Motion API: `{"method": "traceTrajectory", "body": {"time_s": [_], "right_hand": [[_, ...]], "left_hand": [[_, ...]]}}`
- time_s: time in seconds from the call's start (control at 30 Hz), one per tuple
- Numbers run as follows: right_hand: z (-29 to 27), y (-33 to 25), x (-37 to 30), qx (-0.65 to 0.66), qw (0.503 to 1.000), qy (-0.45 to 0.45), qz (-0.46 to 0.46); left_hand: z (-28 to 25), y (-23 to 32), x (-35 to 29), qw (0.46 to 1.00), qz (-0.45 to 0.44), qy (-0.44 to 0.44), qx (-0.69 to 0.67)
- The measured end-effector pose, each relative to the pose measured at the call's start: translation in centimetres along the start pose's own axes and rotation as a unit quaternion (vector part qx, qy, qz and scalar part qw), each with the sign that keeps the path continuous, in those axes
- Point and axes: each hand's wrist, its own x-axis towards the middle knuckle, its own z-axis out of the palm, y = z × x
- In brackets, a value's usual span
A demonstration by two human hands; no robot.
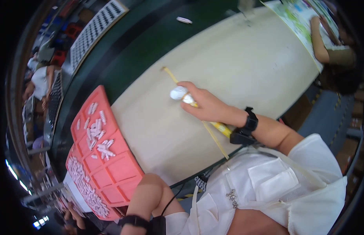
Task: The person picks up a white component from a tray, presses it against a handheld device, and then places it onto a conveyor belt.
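My right hand (203, 102) is closed around a yellow stick (221, 129) whose rounded head is wrapped in white cloth (178, 93). A band seems to tie the cloth near my fingers. The wrapped head points left, just over the pale tabletop (244, 70); I cannot tell whether it touches. Beneath the hand, a thin yellow strip (216, 140) runs across the tabletop. My left forearm, with a black band at the wrist, bends down at the lower edge, and my left hand is out of the picture.
To the left stands a red compartmented tray (119, 166) with many small pinkish-white pieces (96, 129). One similar piece (184, 20) lies on the green surface (150, 35) beyond. A perforated panel (93, 35) is at the far left. Another person's arm (320, 43) rests on a colourful sheet (291, 19).
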Motion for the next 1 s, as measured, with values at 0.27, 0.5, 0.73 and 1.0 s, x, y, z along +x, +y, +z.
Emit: {"method": "traceTrajectory", "body": {"time_s": [0.27, 0.5, 0.73, 1.0], "right_hand": [[-1.0, 2.5, -1.3, -0.023, 0.998, -0.024, 0.055], [-0.4, -0.4, 0.1, 0.052, 0.981, -0.013, 0.184], [-2.3, 0.3, 0.6, 0.216, 0.943, 0.048, 0.250], [-0.9, 0.6, -0.2, 0.218, 0.947, 0.044, 0.233]], "left_hand": [[-18.0, 4.3, -3.8, 0.775, 0.090, 0.236, 0.579], [-35.6, 6.9, -9.8, 0.687, 0.057, 0.641, 0.338], [-54.4, 4.2, -5.4, 0.498, -0.037, 0.737, 0.455], [-52.2, 0.8, -6.2, 0.378, 0.018, 0.760, 0.529]]}}
